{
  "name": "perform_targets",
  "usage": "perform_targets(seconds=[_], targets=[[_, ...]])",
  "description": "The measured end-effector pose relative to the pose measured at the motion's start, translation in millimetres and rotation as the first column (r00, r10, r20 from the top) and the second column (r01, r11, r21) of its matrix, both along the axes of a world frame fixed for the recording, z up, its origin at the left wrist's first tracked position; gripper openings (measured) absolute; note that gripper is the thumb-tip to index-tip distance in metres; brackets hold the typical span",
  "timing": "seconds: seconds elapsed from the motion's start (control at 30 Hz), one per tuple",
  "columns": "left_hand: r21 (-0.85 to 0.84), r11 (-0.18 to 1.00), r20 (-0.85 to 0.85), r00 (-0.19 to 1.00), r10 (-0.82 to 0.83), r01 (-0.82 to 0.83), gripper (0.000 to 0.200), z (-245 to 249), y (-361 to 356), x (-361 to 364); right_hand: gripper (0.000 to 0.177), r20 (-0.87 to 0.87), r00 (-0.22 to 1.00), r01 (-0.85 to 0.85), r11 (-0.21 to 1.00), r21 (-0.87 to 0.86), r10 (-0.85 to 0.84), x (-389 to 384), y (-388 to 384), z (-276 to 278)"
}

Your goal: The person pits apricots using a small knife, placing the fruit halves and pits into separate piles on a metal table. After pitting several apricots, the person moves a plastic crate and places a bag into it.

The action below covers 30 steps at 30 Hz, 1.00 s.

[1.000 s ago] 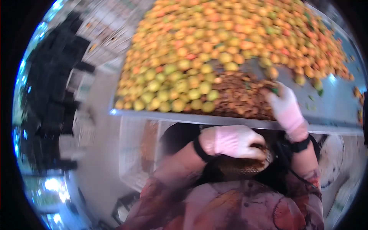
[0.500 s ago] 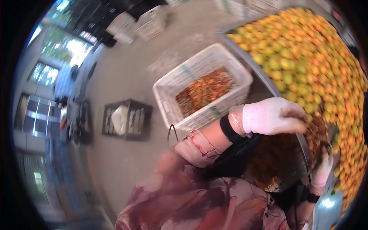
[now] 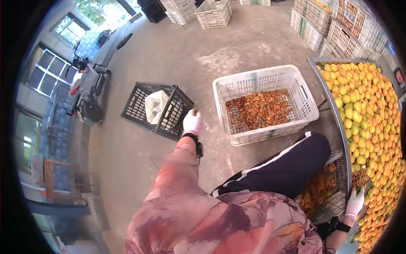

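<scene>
My left hand [image 3: 193, 122], in a white glove with the fingertips showing, reaches out beside the right edge of a black plastic crate [image 3: 175, 122]. Its fingers look closed, with a small dark spot at their tips that I cannot make out. A crumpled white plastic bag [image 3: 156, 106] lies in that crate. My gloved right hand [image 3: 356, 202] is at the near side of the sorting table, its fingers closed beside a small brown heap [image 3: 360, 177]. What it holds is partly hidden. Yellow-orange apricots [image 3: 372, 122], some greener, cover the table.
A white crate [image 3: 266, 137] with brown-orange pieces [image 3: 262, 108] stands on the floor ahead. Another crate of orange-brown pieces [image 3: 317, 190] sits under the table's metal rim [image 3: 338, 118]. My knee [image 3: 292, 165] is beside it. Stacked crates [image 3: 351, 38] stand behind; a scooter [image 3: 89, 89] is at left.
My left hand has swung left, from over the table rim to beside the black crate. My view has turned too. The right hand stays at the apricots; the brown heap beside it looks smaller.
</scene>
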State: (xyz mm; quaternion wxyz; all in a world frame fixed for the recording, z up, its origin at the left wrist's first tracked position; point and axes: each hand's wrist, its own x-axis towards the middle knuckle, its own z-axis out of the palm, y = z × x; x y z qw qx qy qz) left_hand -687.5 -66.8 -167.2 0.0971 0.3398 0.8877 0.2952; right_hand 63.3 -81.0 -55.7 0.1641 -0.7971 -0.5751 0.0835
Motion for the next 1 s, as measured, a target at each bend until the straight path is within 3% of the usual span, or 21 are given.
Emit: perform_targets(seconds=[0.03, 0.17, 0.23, 0.27, 0.3, 0.37, 0.5, 0.57, 0.6, 0.7, 0.73, 0.83, 0.9, 0.97, 1.0], targets=[[-0.044, 0.997, -0.033, 0.997, 0.069, -0.071, 0.040, -6.0, -12.8, -23.0, 0.039, 0.049, 0.999, -0.007, 0.999, 0.054, 0.005, -1.7, -2.2, -1.5], [-0.157, 0.972, -0.204, 0.969, 0.140, -0.174, 0.042, -7.5, -54.4, -88.0, 0.042, 0.123, 0.991, 0.049, 0.998, -0.032, -0.045, -9.5, -0.8, -6.0], [-0.103, 0.964, -0.331, 0.923, 0.197, -0.243, 0.041, -14.6, -67.0, -119.4, 0.043, 0.183, 0.980, 0.087, 0.993, -0.076, -0.072, -24.0, 2.3, -3.5], [-0.161, 0.935, -0.222, 0.935, 0.276, -0.315, 0.044, -15.9, -73.2, -133.6, 0.044, 0.239, 0.966, 0.132, 0.984, -0.117, -0.101, -29.3, 3.3, -1.7], [-0.033, 0.947, -0.306, 0.905, 0.294, -0.318, 0.049, -10.9, -79.3, -135.2, 0.044, 0.249, 0.964, 0.130, 0.985, -0.117, -0.098, -31.2, 3.0, -1.9], [-0.222, 0.883, -0.243, 0.900, 0.361, -0.414, 0.052, -24.0, -84.9, -165.7, 0.048, 0.275, 0.956, 0.125, 0.989, -0.074, -0.100, -27.3, 2.6, -5.9], [-0.261, 0.877, -0.272, 0.903, 0.333, -0.402, 0.048, -29.9, -89.7, -187.6, 0.049, 0.330, 0.943, 0.073, 0.995, -0.069, -0.046, -7.9, 5.9, -11.1], [-0.577, 0.773, -0.090, 0.961, 0.262, -0.264, 0.046, -15.0, -85.9, -190.5, 0.049, 0.304, 0.949, 0.122, 0.987, -0.109, -0.083, -6.0, 9.2, -10.7], [-0.573, 0.760, -0.215, 0.951, 0.221, -0.306, 0.036, -18.5, -87.5, -187.3, 0.049, 0.307, 0.948, 0.118, 0.987, -0.108, -0.079, -6.6, 9.2, -11.2], [-0.495, 0.824, -0.236, 0.955, 0.178, -0.276, 0.027, -46.6, -97.8, -206.2, 0.050, 0.337, 0.936, 0.149, 0.980, -0.129, -0.098, -1.4, 12.4, -13.8], [-0.457, 0.852, -0.296, 0.947, 0.124, -0.255, 0.022, -44.3, -101.5, -195.1, 0.049, 0.334, 0.937, 0.149, 0.981, -0.125, -0.100, 2.4, 11.3, -15.6], [-0.372, 0.916, -0.262, 0.964, 0.052, -0.151, 0.020, -48.8, -121.3, -160.6, 0.050, 0.346, 0.935, 0.133, 0.981, -0.142, -0.076, -3.1, 15.3, -10.4], [-0.368, 0.930, -0.023, 1.000, -0.012, 0.003, 0.030, -29.4, -134.1, -129.5, 0.051, 0.366, 0.927, 0.153, 0.972, -0.178, -0.079, 0.2, 17.5, -6.5], [-0.369, 0.877, 0.167, 0.950, -0.263, 0.308, 0.029, -8.4, -147.0, -104.6, 0.051, 0.390, 0.920, 0.140, 0.961, -0.237, -0.038, 11.9, 24.3, -7.8], [-0.444, 0.790, 0.414, 0.878, -0.239, 0.424, 0.033, 23.6, -143.4, -88.1, 0.052, 0.393, 0.919, 0.119, 0.969, -0.217, -0.025, 20.6, 27.9, -12.2]])
